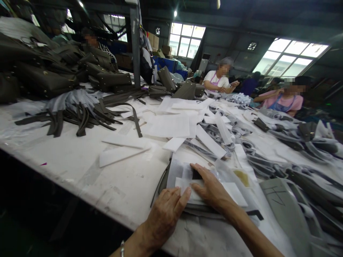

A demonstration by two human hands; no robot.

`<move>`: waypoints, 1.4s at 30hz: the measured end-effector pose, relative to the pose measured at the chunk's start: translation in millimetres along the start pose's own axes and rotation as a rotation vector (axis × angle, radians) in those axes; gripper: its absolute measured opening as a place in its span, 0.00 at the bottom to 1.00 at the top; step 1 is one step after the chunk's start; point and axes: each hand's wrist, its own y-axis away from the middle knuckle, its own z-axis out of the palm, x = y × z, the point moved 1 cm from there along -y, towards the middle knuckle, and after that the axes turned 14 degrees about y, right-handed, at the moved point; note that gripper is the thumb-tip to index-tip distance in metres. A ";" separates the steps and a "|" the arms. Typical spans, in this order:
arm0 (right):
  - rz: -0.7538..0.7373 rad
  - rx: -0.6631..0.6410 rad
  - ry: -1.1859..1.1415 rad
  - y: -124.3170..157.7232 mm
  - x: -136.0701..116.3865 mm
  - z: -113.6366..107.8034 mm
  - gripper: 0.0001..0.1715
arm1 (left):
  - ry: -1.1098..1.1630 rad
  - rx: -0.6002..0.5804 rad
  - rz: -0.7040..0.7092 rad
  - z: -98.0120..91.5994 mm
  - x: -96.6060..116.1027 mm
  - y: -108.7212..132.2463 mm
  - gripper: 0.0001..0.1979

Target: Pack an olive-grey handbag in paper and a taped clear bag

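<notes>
My left hand (166, 210) lies flat, fingers stretched out, on white wrapping paper (179, 173) that covers a dark grey bag piece (197, 175) at the table's near edge. My right hand (211, 187) also rests flat and open on the same paper, just right of the left hand, fingertips pointing left. A clear plastic sleeve (233, 175) with a yellowish patch lies beside the right hand. Neither hand grips anything.
The white worktable (80, 160) holds loose white paper sheets (171, 125), dark straps (80, 117), stacked dark bags (43, 78) at back left and grey pieces (286, 207) at right. Two other people (218, 80) sit at the far side. A post (135, 46) stands mid-table.
</notes>
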 end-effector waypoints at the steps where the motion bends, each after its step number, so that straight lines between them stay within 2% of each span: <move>1: -0.003 -0.020 0.005 -2.3 -1.3 0.3 0.35 | 0.004 -0.004 0.000 0.3 -0.2 -0.1 0.24; 3: -0.031 -0.017 0.036 -7.0 -7.2 -3.2 0.30 | 0.027 -0.024 -0.009 0.9 -0.7 -0.1 0.25; 6: -0.033 -0.011 0.135 -17.5 -15.4 -11.4 0.16 | 0.051 -0.028 -0.008 1.0 -1.6 -0.1 0.25; 8: -0.022 -0.020 0.199 -25.9 -16.6 -14.6 0.11 | 0.053 -0.022 0.005 0.4 -1.8 0.0 0.25; 11: 0.005 -0.008 0.171 -35.5 -12.5 -14.6 0.12 | 0.053 -0.030 0.008 0.0 -1.8 0.6 0.24; 17: 0.230 -0.010 -0.325 -44.5 -2.3 -8.7 0.20 | 0.042 -0.016 -0.006 1.7 -1.5 1.3 0.21; 20: 0.309 -0.022 -0.422 -52.2 -5.0 -3.0 0.23 | 0.033 -0.004 0.008 1.7 -1.7 0.4 0.18; 25: 0.314 -0.052 -0.461 -60.8 -17.3 2.9 0.22 | 0.031 0.003 0.003 -0.3 -0.9 -1.3 0.17; 32: 0.274 -0.070 -0.597 -49.4 -17.4 -5.5 0.24 | 0.026 -0.015 0.003 -0.8 -0.5 -0.6 0.17; 34: 0.290 -0.022 -0.590 -46.5 -17.4 -6.2 0.23 | 0.024 -0.015 0.002 0.0 -0.7 0.2 0.17; 38: 0.313 0.163 -0.386 -42.0 -20.9 -7.7 0.20 | 0.034 -0.020 0.010 1.7 -1.4 1.1 0.17; 42: 0.270 0.194 -0.337 -37.9 -25.9 -10.0 0.21 | 0.038 -0.006 0.005 3.2 -2.0 1.4 0.17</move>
